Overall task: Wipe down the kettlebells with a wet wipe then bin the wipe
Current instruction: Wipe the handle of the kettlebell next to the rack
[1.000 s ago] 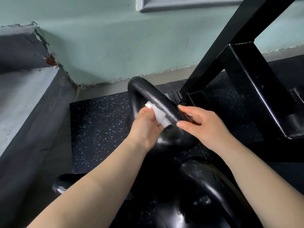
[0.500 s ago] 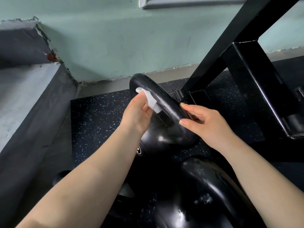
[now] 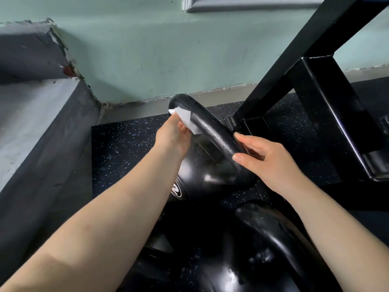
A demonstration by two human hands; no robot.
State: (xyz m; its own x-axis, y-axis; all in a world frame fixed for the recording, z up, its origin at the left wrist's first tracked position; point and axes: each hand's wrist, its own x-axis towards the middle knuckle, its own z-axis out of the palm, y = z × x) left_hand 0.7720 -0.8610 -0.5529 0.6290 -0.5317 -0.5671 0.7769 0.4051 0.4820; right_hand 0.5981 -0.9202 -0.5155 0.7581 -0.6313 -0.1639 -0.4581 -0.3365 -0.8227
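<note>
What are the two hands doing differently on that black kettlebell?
The left hand presses a white wipe against the far end of the kettlebell handle; the right hand holds no wipe. The right hand grips the handle's near end with bare fingers, steadying it. Both touch the same handle.

My two forearms are bare right down to the wrists, with no sleeve showing on either. My left hand (image 3: 175,137) and right hand (image 3: 271,163) are bare, fingers slim, nails short and plain where they show, the right thumbnail smooth and rounded.
</note>
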